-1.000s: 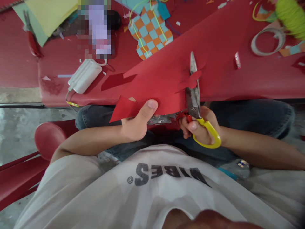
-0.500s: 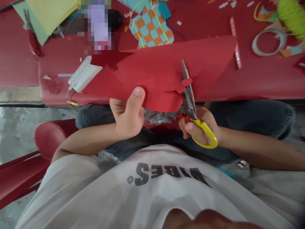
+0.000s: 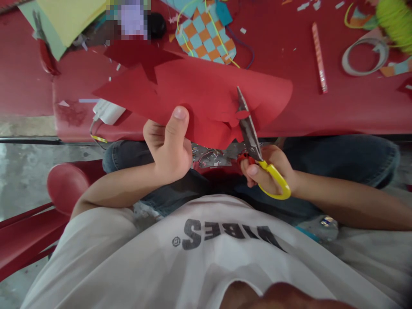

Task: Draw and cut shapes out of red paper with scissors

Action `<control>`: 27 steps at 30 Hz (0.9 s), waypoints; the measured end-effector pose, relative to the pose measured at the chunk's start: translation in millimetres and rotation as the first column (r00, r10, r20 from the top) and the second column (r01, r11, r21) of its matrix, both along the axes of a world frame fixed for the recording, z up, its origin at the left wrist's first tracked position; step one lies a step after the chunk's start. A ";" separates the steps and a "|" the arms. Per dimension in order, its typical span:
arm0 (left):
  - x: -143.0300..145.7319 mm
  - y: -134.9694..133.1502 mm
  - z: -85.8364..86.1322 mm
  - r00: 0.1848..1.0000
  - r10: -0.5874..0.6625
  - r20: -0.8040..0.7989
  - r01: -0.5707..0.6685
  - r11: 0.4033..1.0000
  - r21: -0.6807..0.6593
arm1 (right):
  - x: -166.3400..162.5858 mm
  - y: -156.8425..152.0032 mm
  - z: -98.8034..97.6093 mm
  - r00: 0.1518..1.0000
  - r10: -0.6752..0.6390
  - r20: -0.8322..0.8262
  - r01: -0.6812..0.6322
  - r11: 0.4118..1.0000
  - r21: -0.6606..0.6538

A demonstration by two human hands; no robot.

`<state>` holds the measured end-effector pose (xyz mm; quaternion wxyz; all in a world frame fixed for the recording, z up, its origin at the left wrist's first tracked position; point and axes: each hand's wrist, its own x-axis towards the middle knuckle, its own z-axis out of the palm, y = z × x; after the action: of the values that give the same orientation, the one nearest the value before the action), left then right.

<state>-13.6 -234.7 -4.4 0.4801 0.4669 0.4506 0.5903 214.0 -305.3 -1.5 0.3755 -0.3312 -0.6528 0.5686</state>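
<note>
My left hand [image 3: 172, 143] pinches a sheet of red paper [image 3: 193, 92], thumb on top and fingers underneath. The sheet is held up over the table's near edge and curls at its right end; a pointed notch shows at its upper left. In my right hand [image 3: 270, 169] is a pair of scissors [image 3: 248, 128] with a yellow and a red handle loop. Their blades lie at the cut part of the paper, tips pointing away from me. A small red flap of paper stands up beside the blades.
On the red table [image 3: 273, 56] lie a checkered orange-and-blue paper piece [image 3: 206, 36], a red patterned stick [image 3: 319, 58], a tape roll [image 3: 365, 56], neon yellow yarn [image 3: 395, 23], red-handled pliers [image 3: 45, 51] and a white cabled device [image 3: 108, 112]. A red chair [image 3: 67, 189] stands at left.
The red paper has turned and tilted, its right end swinging left and curling more, its left end rising. My left hand and the scissors have shifted slightly left.
</note>
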 end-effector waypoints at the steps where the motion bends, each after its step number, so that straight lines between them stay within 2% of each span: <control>1: -0.7 1.2 2.1 1.000 -0.012 -0.012 0.012 1.000 -0.001 | -0.3 0.6 0.0 1.000 0.003 -0.004 -0.003 1.000 0.006; 6: -3.6 5.0 15.1 1.000 0.025 -0.015 -0.024 0.998 0.059 | -1.1 4.1 1.2 1.000 0.010 0.015 -0.010 0.999 0.038; 12: -3.6 4.8 27.2 0.996 0.088 -0.020 -0.089 0.996 -0.026 | -1.4 4.7 6.7 0.996 0.001 0.089 -0.008 0.997 0.076; 17: -7.8 13.8 28.6 0.989 0.133 -0.069 -0.124 0.985 0.123 | -2.6 4.5 3.8 0.995 0.021 0.098 -0.032 0.993 0.114; 22: -20.4 33.6 23.5 0.999 0.039 -0.007 -0.035 0.952 0.305 | -3.8 5.1 -1.6 0.995 0.039 0.087 -0.050 0.990 0.129; 27: -28.2 41.9 30.9 0.996 -0.034 -0.088 0.056 0.963 0.265 | -5.0 5.7 3.2 0.984 0.057 0.171 -0.077 0.990 0.114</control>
<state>-41.8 -192.9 26.4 0.4072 0.5614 0.3756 0.6148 209.1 -299.7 1.7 0.3192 -0.3321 -0.7259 0.5108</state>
